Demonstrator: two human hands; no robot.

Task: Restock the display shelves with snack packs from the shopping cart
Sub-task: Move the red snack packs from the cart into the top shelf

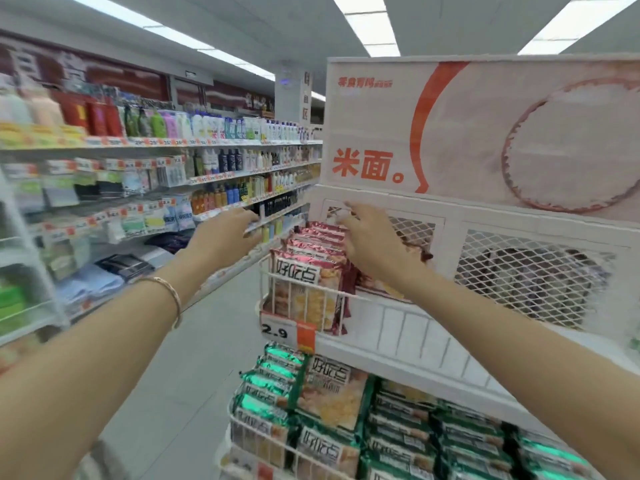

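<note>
Bright, even store light; soft, smeared picture.
Long ceiling light panels [372,26] in the upper frame flood everything, leaving hardly any shadow. Glare streaks the green snack packs [277,358] at lower centre. The aisle shelves [69,188] at left smear with motion blur, and straight lines bow towards the frame's edges.

A shop: priced shelves [221,174] of bottles [207,128] line the aisle.
</note>
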